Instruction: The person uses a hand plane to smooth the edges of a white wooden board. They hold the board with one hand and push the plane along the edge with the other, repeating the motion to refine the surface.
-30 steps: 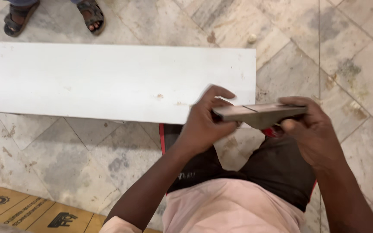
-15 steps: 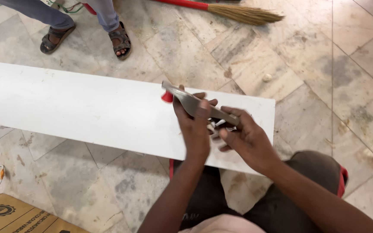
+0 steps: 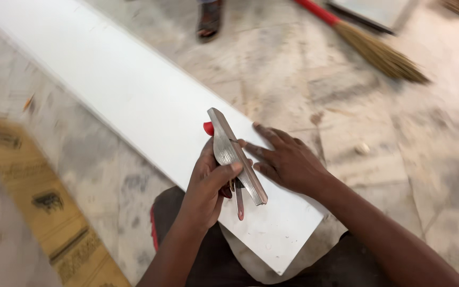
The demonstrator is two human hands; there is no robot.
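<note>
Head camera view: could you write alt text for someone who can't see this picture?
Seen from above, a person's left hand grips a flat metal hand tool with red parts over a long white board lying on a marble tile floor, while the right hand rests spread on the board. A broom and another person's sandalled foot lie beyond.

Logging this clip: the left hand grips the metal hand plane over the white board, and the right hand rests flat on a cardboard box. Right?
Not quite. In the head view the right hand rests flat on the white board, not a box. The left hand does grip the metal hand plane.
</note>
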